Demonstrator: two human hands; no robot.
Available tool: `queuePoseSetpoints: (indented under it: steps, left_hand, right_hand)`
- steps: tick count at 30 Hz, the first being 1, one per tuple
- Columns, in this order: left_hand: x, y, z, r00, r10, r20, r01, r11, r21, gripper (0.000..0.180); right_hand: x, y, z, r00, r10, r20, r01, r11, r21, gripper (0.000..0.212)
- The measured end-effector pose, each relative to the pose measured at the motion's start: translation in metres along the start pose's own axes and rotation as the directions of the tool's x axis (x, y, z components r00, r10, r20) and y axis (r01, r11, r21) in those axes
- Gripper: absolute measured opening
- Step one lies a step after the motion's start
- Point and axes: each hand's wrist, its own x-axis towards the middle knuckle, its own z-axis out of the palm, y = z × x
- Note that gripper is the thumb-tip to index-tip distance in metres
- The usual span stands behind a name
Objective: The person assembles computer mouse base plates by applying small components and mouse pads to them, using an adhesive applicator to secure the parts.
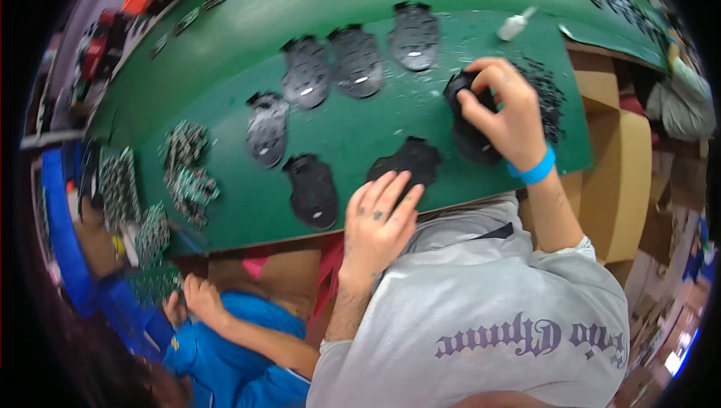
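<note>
Leftmost, well apart from the left grip (383, 216), green boards (188, 175) lie on the bench (342, 134). Five black shells (312, 190) spread left of and beyond that grip. Its fingers rest on another shell (413, 154); whether they clasp it, I cannot tell. Farther right, the right grip (511, 104) is narrow, thumb and fingers holding the far end of a dark shell (469, 141). Beyond this grip is a white bottle (513, 29); just right, black bits (552, 100).

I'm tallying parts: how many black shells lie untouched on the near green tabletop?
5: the far row's left shell, middle shell and right shell; leftmost shell, nearer; and front-edge shell, left of the left hand. Hands may hide others.
</note>
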Motion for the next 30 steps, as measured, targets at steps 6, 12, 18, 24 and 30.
queuePoseSetpoints:
  steps: [6,12,18,24,30]
  left_hand:
    - [0.001,0.026,-0.003,0.937,-0.349,-0.016,0.347,0.924,0.157,0.052]
    - [0.02,0.034,0.005,0.926,-0.363,-0.106,0.377,0.908,0.182,0.055]
    - [0.017,0.032,0.015,0.986,-0.105,-0.128,0.099,0.993,-0.057,0.035]
    - [0.031,0.043,0.034,0.989,0.129,-0.066,-0.137,0.982,-0.131,0.032]
    - [0.022,0.038,0.04,0.993,0.112,-0.022,-0.114,0.988,-0.105,0.034]
  right_hand:
    - [-0.046,-0.004,0.018,1.0,-0.013,0.015,0.014,0.995,-0.099,0.024]
    - [-0.034,-0.002,0.012,0.995,-0.074,-0.063,0.072,0.997,-0.031,0.023]
    - [0.005,0.08,-0.053,0.992,0.081,-0.1,-0.11,0.938,-0.33,0.01]
    - [0.016,0.101,-0.04,0.999,0.033,0.042,-0.018,0.947,-0.321,0.011]
    - [0.011,0.105,-0.04,0.987,0.125,0.105,-0.098,0.969,-0.227,0.012]
